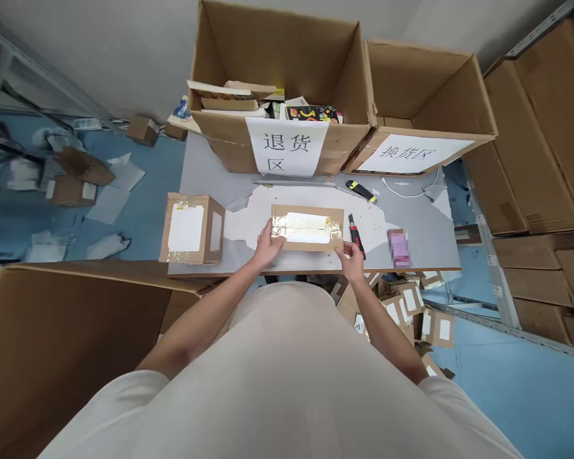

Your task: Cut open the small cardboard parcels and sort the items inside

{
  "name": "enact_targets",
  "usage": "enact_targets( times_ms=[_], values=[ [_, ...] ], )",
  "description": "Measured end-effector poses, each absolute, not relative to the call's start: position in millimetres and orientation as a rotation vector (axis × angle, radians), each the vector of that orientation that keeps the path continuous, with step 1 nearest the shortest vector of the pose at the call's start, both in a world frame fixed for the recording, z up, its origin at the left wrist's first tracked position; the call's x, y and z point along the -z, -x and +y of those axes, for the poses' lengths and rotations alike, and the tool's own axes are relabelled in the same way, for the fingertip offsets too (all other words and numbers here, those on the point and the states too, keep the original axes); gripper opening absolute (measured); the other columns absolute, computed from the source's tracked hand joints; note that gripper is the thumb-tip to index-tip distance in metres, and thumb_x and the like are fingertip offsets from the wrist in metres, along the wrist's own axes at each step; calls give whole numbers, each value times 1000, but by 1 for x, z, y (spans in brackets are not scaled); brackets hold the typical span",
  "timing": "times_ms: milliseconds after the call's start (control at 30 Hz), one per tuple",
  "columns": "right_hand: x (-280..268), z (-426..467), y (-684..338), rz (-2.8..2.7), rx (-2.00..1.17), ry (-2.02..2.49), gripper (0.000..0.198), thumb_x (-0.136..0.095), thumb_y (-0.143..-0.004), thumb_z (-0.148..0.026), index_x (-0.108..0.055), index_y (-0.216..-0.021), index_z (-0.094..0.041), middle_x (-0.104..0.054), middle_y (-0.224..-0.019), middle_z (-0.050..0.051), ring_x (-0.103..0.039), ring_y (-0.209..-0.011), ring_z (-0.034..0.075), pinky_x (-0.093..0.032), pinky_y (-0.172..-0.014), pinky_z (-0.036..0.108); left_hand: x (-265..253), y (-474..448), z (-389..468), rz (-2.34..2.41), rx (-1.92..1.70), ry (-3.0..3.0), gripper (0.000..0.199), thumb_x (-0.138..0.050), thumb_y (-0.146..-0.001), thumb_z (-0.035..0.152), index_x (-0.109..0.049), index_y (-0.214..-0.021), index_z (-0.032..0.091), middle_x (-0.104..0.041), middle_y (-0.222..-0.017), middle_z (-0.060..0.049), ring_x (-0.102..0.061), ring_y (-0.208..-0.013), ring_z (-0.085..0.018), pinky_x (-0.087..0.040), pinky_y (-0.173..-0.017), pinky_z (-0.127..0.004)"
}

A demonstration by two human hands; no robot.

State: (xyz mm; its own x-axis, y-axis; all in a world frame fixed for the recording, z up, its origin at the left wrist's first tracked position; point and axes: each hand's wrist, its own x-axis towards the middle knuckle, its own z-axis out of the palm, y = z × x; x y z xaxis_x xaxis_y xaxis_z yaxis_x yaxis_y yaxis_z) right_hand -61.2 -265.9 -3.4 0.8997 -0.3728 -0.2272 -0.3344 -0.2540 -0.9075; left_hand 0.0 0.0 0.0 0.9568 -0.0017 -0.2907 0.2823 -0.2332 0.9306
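I have the flat cardboard parcel (307,228) near the centre of the frame, lying along the front part of the table (430,245), its white label and clear tape facing up. My left hand (268,245) grips its left end, the thumb over the near corner. My right hand (351,260) pinches the lower right corner between thumb and fingers. Just beside that hand lies a red-and-black cutter (356,234); whether they touch, I can't tell. A yellow-and-black cutter (361,191) rests farther up the frame, and a pink item (400,248), blurred out, sits to the right.

Left of centre I see a taped carton (191,228) with a white label, well apart from my left hand. At upper centre stands a large open box (229,150) holding books (227,95); a second open box (421,76) adjoins it at upper right. Labelled parcels (409,299) are heaped below the table at lower right.
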Motion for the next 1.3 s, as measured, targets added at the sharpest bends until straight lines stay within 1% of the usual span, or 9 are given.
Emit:
enact_targets(
  times_ms=[200, 300, 400, 467, 567, 733, 900, 1067, 1300],
  values=[
    [7, -273, 46, 446, -53, 1858, 46, -64, -73, -50, -56, -106, -19, -64, -106, 10, -59, -94, 20, -54, -78, 38, 7, 14, 4, 262, 250, -1701, 77, -68, -77, 39, -36, -144, 20, -43, -146, -12, -41, -134, -25, -32, -112, -39],
    [15, -282, 48, 379, -134, 1824, 50, -65, -73, -48, -54, -113, -20, -62, -116, 12, -58, -103, 21, -53, -83, 39, 11, 23, 9, 196, 340, -1689, 93, -73, -72, 43, -25, -149, 22, -39, -148, -12, -43, -133, -27, -34, -111, -42],
    [28, -292, 54, 321, -243, 1826, 61, -72, -68, -41, -50, -122, -24, -53, -131, 12, -52, -119, 25, -48, -93, 43, 22, 31, 15, 146, 372, -1807, 107, -82, -59, 39, -25, -149, 24, -40, -148, -13, -42, -133, -31, -35, -110, -47],
    [39, -296, 55, 322, -315, 1836, 66, -73, -66, -35, -47, -126, -27, -49, -137, 11, -47, -127, 27, -45, -97, 46, 34, 35, 19, 165, 343, -1865, 103, -83, -57, 38, -32, -145, 24, -44, -145, -13, -44, -131, -31, -36, -109, -48],
    [53, -294, 51, 333, -378, 1826, 62, -69, -68, -33, -45, -124, -26, -52, -134, 11, -47, -128, 27, -44, -97, 47, 50, 35, 21, 243, 347, -1854, 79, -74, -65, 43, -46, -135, 19, -56, -132, -14, -54, -119, -29, -41, -104, -47],
    [51, -287, 39, 304, -322, 1847, 42, -59, -76, -38, -46, -113, -21, -61, -119, 13, -58, -112, 24, -48, -92, 43, 44, 30, 23, 247, 328, -1819, 61, -64, -71, 50, -57, -118, 11, -65, -115, -16, -61, -106, -27, -46, -95, -41],
    [20, -290, 31, 257, -203, 2032, 34, -48, -85, -45, -53, -106, -19, -66, -102, 10, -62, -94, 22, -48, -85, 38, 8, 27, 23, 242, 224, -1998, 49, -52, -81, 53, -63, -108, 13, -68, -105, -12, -63, -93, -22, -49, -81, -33],
    [8, -279, 17, 355, -213, 2272, 37, -41, -88, -51, -58, -95, -19, -66, -85, 9, -60, -84, 25, -45, -80, 38, 1, 3, 11, 345, 269, -2291, 47, -39, -89, 53, -67, -85, 16, -69, -82, -9, -60, -76, -21, -44, -71, -31],
    [21, -275, 11, 416, -231, 2162, 43, -43, -86, -54, -60, -99, -17, -68, -98, 12, -61, -88, 24, -46, -83, 38, 15, -14, 11, 321, 317, -2278, 47, -44, -86, 55, -70, -88, 15, -71, -85, -10, -61, -78, -22, -44, -71, -31]
  ],
)
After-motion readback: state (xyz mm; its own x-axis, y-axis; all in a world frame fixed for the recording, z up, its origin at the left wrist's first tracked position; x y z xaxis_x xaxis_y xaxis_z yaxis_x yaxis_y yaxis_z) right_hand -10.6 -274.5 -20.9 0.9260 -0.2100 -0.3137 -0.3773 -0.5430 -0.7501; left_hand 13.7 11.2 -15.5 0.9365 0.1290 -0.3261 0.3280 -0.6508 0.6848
